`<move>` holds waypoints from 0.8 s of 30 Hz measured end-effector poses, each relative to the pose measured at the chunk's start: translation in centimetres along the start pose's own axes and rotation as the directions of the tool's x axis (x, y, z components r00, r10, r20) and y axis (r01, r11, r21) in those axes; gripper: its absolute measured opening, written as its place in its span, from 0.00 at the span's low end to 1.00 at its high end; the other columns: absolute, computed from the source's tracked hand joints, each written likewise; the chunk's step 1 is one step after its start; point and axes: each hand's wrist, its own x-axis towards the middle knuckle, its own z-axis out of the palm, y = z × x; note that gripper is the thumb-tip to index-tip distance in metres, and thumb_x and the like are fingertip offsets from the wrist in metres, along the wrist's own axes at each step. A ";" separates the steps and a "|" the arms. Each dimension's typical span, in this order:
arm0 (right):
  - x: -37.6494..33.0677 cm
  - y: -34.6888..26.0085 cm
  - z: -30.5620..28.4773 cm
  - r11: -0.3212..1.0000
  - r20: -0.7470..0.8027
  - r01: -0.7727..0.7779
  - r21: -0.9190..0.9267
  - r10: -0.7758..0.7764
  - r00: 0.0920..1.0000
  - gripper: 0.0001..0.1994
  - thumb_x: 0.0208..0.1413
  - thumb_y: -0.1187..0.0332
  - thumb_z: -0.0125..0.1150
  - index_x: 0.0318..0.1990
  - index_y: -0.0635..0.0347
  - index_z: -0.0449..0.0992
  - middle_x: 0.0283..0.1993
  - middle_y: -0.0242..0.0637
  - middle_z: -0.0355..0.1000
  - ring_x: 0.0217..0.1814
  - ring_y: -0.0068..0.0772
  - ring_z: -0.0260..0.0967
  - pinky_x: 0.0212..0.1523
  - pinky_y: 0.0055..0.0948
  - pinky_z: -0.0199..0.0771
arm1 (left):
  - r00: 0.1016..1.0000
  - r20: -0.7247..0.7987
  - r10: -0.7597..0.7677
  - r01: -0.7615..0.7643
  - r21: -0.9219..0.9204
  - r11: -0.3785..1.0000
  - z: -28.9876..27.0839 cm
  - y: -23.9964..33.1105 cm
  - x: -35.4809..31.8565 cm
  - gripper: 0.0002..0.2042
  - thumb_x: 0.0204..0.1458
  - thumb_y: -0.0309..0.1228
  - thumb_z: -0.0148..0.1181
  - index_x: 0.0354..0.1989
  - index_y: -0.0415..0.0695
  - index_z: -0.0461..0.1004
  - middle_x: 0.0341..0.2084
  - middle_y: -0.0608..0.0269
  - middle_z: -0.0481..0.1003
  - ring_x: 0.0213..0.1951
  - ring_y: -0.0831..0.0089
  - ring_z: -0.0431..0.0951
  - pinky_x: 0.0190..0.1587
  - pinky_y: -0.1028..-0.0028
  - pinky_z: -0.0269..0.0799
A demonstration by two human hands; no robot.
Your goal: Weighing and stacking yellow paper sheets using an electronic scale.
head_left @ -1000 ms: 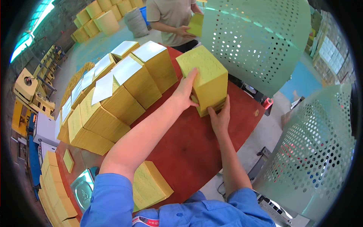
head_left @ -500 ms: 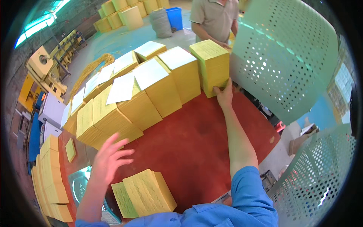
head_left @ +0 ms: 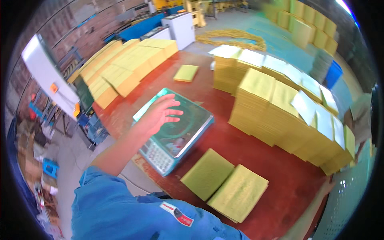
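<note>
Red tabletop (head_left: 290, 186) fills the middle of the workshop, bearing a long row of tall yellow paper stacks (head_left: 276, 120) along its right side. Toward the near edge sits a teal scale (head_left: 176, 134), rigid, its shiny pan (head_left: 194, 124) likely slick; best gripped low by the casing (head_left: 170, 168). Just beside it lie two smaller yellow stacks (head_left: 239, 193), probably prone to slide apart unless squeezed. Over the pan hangs the left hand (head_left: 160, 114), fingers loosely spread, holding nothing; the right hand I can't see.

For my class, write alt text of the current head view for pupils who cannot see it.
An open left hand over a scale on a red table. Beside the scale lie yellow stacks; taller stacks, some topped with white sheets, stand to the right.
</note>
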 end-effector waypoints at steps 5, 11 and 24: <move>-10.4 -27.2 -0.4 0.922 0.243 -0.136 0.362 0.047 0.969 0.27 0.62 0.69 0.53 0.68 0.66 0.57 0.70 0.42 0.56 0.69 0.38 0.56 0.68 0.35 0.53 | 0.979 -0.198 0.043 -0.050 -0.033 0.998 -10.7 1.6 -2.0 0.26 0.59 0.37 0.57 0.62 0.41 0.57 0.53 0.51 0.67 0.49 0.60 0.75 0.47 0.61 0.75; -26.5 -52.7 -2.7 0.823 0.321 0.101 0.559 -0.328 0.889 0.25 0.63 0.67 0.45 0.67 0.64 0.58 0.69 0.40 0.58 0.67 0.42 0.58 0.64 0.39 0.56 | 0.936 -0.336 0.101 -0.081 0.075 0.994 -29.1 1.3 2.9 0.31 0.56 0.42 0.59 0.64 0.39 0.58 0.55 0.54 0.67 0.52 0.62 0.73 0.51 0.61 0.71; -63.4 -83.3 12.5 0.653 0.871 -0.580 0.487 -0.316 0.375 0.22 0.55 0.82 0.48 0.59 0.67 0.68 0.55 0.43 0.71 0.53 0.30 0.70 0.54 0.30 0.70 | 0.951 -0.001 0.308 0.059 0.982 -0.179 -54.6 3.7 22.0 0.43 0.56 0.64 0.42 0.69 0.38 0.53 0.70 0.49 0.50 0.72 0.58 0.46 0.71 0.56 0.41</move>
